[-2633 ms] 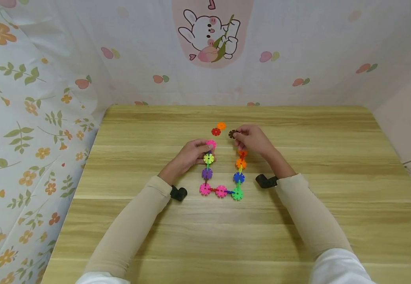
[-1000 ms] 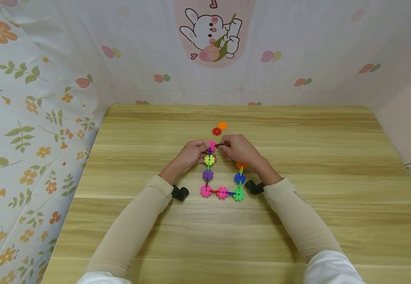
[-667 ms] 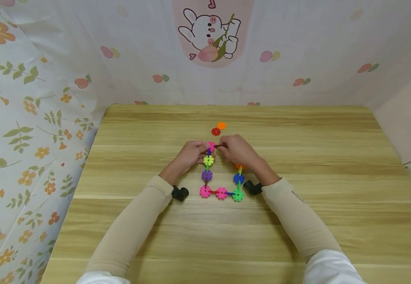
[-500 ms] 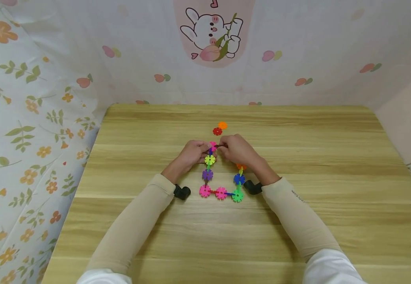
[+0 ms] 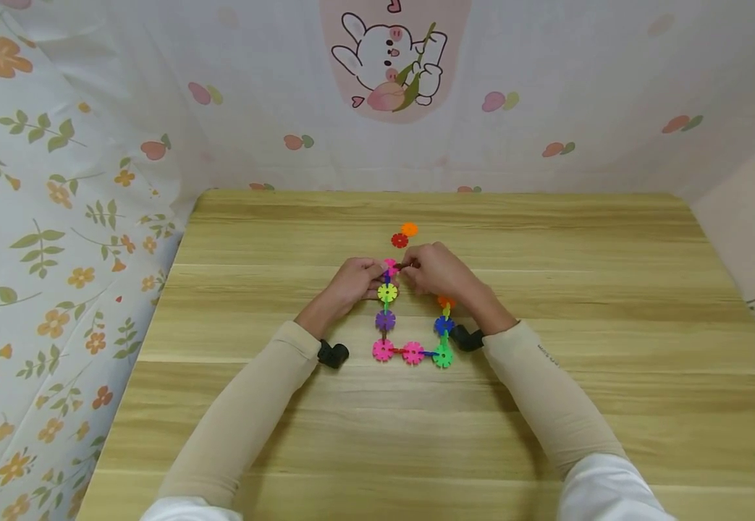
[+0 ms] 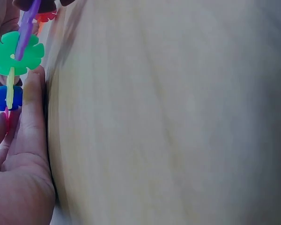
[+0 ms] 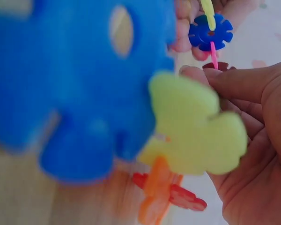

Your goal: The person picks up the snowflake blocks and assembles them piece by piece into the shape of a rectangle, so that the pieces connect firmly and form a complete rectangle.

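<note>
A U-shaped chain of slotted plastic flower discs lies on the table, its bottom row holding a pink disc (image 5: 413,353) and a green disc (image 5: 443,355). At the chain's upper left end my left hand (image 5: 354,281) pinches a pink disc (image 5: 389,267) between thumb and fingers. Facing it, my right hand (image 5: 439,271) pinches a brown disc (image 7: 220,66), turned edge-on and meeting the pink disc's right edge. How deep the slots engage cannot be seen. Below the right hand runs the chain's other side, with a blue disc (image 5: 444,325) and an orange disc (image 5: 446,302), partly covered.
Beyond the hands, a loose red disc (image 5: 399,240) and an orange disc (image 5: 410,229) lie close together on the wooden table (image 5: 273,434). Black wrist cameras (image 5: 333,354) jut inward from both sleeves. A printed curtain (image 5: 253,94) stands behind the table.
My right hand has brought the brown disc left and down to the pink disc, turning it edge-on. The left hand stays nearly in place. Lately the chain's lower part shifted slightly right.
</note>
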The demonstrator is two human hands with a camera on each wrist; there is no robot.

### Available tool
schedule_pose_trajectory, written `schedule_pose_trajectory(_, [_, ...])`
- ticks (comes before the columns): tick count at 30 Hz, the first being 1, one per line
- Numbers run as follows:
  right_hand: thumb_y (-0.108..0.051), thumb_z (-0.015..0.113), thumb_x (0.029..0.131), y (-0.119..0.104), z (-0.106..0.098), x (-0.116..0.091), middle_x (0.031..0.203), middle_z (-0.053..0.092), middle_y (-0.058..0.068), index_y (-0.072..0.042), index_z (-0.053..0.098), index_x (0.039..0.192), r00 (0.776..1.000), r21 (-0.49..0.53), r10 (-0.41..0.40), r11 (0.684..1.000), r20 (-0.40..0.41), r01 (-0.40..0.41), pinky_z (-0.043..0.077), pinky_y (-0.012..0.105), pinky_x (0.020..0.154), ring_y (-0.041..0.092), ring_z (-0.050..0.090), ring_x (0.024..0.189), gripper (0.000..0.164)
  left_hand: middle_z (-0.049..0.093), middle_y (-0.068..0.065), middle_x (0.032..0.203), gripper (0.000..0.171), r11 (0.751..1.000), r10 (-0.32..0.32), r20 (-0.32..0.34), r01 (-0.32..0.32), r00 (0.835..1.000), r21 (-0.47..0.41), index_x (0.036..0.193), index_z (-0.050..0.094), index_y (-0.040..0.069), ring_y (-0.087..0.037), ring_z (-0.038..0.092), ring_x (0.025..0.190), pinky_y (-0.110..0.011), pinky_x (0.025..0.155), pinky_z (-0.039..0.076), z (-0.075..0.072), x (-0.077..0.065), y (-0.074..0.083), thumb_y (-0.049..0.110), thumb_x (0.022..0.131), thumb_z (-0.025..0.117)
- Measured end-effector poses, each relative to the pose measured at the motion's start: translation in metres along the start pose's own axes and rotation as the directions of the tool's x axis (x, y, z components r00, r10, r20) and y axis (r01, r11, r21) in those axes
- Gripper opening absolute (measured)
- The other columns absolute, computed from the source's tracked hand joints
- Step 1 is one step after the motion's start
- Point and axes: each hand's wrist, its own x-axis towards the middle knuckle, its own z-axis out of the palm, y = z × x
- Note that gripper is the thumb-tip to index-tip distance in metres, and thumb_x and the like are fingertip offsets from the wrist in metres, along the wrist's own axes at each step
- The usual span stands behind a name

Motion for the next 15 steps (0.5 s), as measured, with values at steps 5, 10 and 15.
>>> schedule_pose_trajectory(5, [-0.011, 0.057, 0.096, 0.005, -0.007, 0.001, 0.082, 0.07, 0.007, -0.007, 0.069, 0.106, 0.996, 0.066, 0.055, 0.996, 0.069, -0.059, 0.055, 0.029, 0.056, 0.02, 0.065, 0.058, 0.016, 0.063, -0.007, 0.09, 0.027, 1.0, -0.002, 0.003, 0.002, 1.0, -0.009, 0.109, 0.064, -0.001, -0.011, 0.066, 0.074, -0.022, 0.066, 0.056, 0.0, 0.001, -0.001, 0.019, 0.104, 0.047])
schedule_pose_trajectory(10, [-0.013, 0.056, 0.098, 0.009, -0.019, 0.0, 0.081, 0.068, 0.011, -0.008, 0.067, 0.112, 0.992, 0.115, 0.067, 0.99, 0.109, -0.08, 0.058, 0.032, 0.06, 0.021, 0.066, 0.06, 0.019, 0.066, -0.009, 0.092, 0.027, 1.0, -0.001, 0.006, 0.001, 1.0, -0.02, 0.109, 0.065, -0.002, -0.012, 0.067, 0.075, -0.023, 0.066, 0.057, 0.0, 0.001, 0.0, 0.019, 0.104, 0.048])
schedule_pose_trajectory(15, [-0.014, 0.055, 0.099, 0.014, -0.033, 0.002, 0.081, 0.067, 0.014, -0.006, 0.065, 0.116, 0.995, 0.109, 0.052, 0.992, 0.086, -0.062, 0.057, 0.034, 0.06, 0.024, 0.066, 0.059, 0.021, 0.067, -0.009, 0.092, 0.028, 1.0, 0.002, 0.013, -0.002, 1.0, -0.023, 0.11, 0.064, -0.003, -0.013, 0.067, 0.073, -0.023, 0.064, 0.056, 0.0, 0.0, 0.0, 0.019, 0.104, 0.048])
